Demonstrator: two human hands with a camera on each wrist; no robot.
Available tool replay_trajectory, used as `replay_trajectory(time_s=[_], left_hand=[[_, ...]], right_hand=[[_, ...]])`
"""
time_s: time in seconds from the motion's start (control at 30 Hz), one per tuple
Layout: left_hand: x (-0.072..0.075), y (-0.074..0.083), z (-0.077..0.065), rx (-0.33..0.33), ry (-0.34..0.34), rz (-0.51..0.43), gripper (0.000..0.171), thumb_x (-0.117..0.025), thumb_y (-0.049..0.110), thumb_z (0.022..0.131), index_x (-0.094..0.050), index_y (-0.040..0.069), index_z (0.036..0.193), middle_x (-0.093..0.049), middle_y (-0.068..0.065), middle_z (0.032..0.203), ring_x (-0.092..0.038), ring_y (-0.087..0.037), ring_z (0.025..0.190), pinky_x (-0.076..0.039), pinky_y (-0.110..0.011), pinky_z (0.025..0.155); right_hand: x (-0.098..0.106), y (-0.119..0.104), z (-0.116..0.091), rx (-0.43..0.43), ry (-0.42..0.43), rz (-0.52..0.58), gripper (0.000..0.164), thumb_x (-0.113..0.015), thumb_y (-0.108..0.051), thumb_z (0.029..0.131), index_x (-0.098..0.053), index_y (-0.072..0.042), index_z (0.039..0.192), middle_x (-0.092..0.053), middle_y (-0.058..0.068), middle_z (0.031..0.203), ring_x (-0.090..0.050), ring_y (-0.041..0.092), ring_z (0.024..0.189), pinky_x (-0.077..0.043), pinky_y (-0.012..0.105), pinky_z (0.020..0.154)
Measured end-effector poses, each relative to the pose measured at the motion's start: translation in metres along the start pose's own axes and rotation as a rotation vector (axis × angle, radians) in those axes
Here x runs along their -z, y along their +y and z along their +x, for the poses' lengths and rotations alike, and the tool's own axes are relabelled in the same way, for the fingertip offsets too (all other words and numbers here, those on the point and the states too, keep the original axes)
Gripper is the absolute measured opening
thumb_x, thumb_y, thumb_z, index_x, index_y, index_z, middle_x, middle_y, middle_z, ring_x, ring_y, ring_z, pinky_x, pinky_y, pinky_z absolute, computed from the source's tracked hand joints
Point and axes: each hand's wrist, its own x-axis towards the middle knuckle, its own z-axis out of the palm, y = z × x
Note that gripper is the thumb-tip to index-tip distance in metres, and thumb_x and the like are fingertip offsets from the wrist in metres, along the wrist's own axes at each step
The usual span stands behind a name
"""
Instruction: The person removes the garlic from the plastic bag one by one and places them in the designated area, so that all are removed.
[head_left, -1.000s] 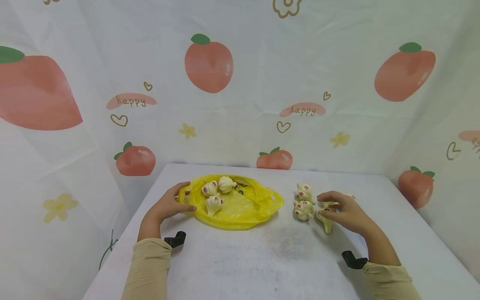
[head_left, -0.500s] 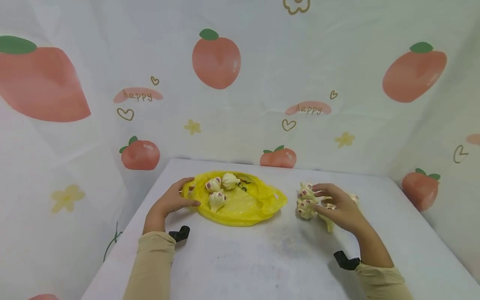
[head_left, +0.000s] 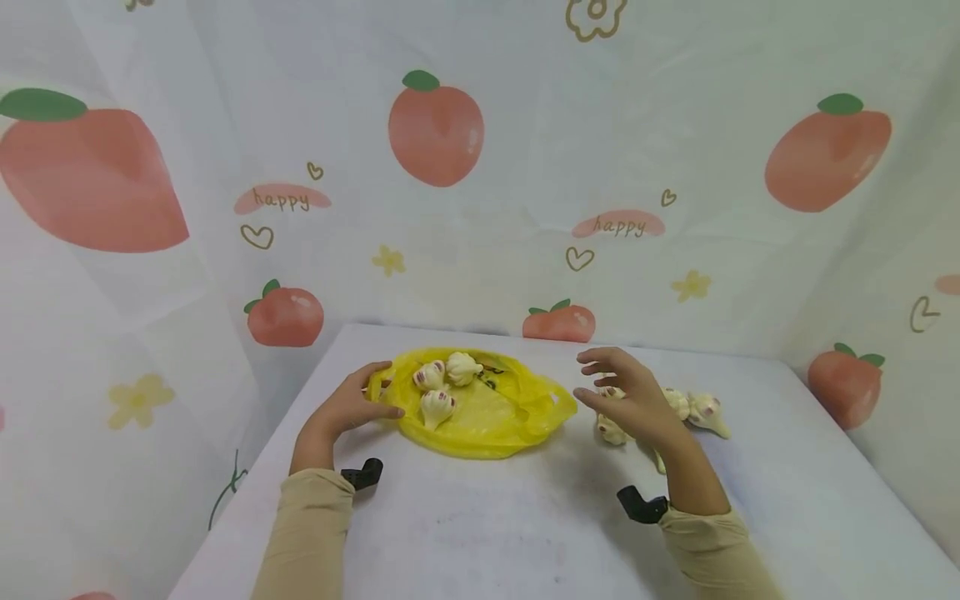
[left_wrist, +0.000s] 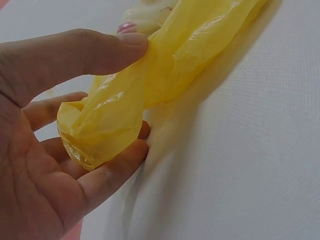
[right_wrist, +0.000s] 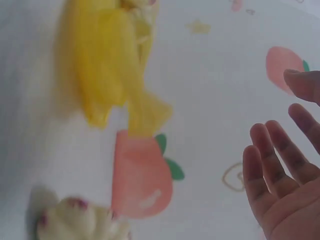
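A yellow plastic bag [head_left: 483, 417] lies spread with its mouth up at the middle left of the table, and three white garlic bulbs [head_left: 437, 408] with purplish marks rest inside. My left hand [head_left: 345, 408] holds the bag's left edge; in the left wrist view the bunched film [left_wrist: 107, 120] sits between thumb and fingers. My right hand [head_left: 633, 396] hovers between the bag and a second group of garlic bulbs [head_left: 705, 411], fingers apart and nothing in them. It partly hides that group in the head view. One garlic bulb [right_wrist: 80, 220] shows blurred in the right wrist view.
White cloth [head_left: 517, 233] printed with peaches and hearts hangs behind and beside the white table [head_left: 465, 533]. A black angled piece [head_left: 363, 474] juts out by the left wrist, and another [head_left: 642, 505] by the right. A green string [head_left: 228, 487] hangs past the table's left edge.
My right hand has moved left and up from over the loose garlic bulbs toward the bag, its fingers empty throughout. The left hand keeps its hold on the bag's edge.
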Motion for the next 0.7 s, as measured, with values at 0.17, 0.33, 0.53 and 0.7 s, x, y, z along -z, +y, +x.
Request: replay_trajectory(time_s=[0.17,0.33,0.53,0.7], left_hand=[[-0.001,0.0,0.002,0.007,-0.001,0.006,0.104,-0.091,0.039,0.081,-0.034,0.022,0.166,-0.03,-0.021,0.172,-0.034,-0.047,0.153,-0.035,-0.069,0.122],[-0.001,0.001,0.0,-0.006,0.001,0.003,0.104,-0.091,0.038,0.081,-0.034,0.021,0.166,-0.032,-0.021,0.171,-0.035,-0.046,0.152,-0.036,-0.069,0.122],[-0.001,0.001,0.0,-0.015,-0.001,0.004,0.103,-0.091,0.037,0.082,-0.034,0.02,0.166,-0.032,-0.022,0.171,-0.036,-0.047,0.151,-0.037,-0.068,0.121],[-0.001,0.001,0.001,-0.019,-0.001,0.0,0.103,-0.091,0.037,0.081,-0.035,0.02,0.165,-0.033,-0.022,0.171,-0.036,-0.047,0.151,-0.038,-0.067,0.121]], right_hand=[[-0.018,-0.017,0.019,0.01,-0.03,0.041,0.046,-0.082,-0.008,0.092,-0.064,-0.01,0.134,-0.067,0.008,0.132,-0.068,0.028,0.119,-0.061,0.037,0.099],[-0.039,-0.032,0.035,0.004,-0.06,0.096,0.046,-0.082,-0.01,0.093,-0.064,-0.009,0.135,-0.067,0.009,0.134,-0.068,0.031,0.122,-0.059,0.052,0.103],[-0.063,-0.042,0.047,-0.027,-0.093,0.151,0.047,-0.083,-0.013,0.092,-0.064,-0.01,0.135,-0.068,0.007,0.135,-0.068,0.034,0.122,-0.055,0.059,0.106],[-0.082,-0.044,0.056,-0.037,-0.097,0.198,0.045,-0.083,-0.013,0.091,-0.066,-0.014,0.133,-0.068,0.007,0.135,-0.067,0.034,0.122,-0.053,0.063,0.108]])
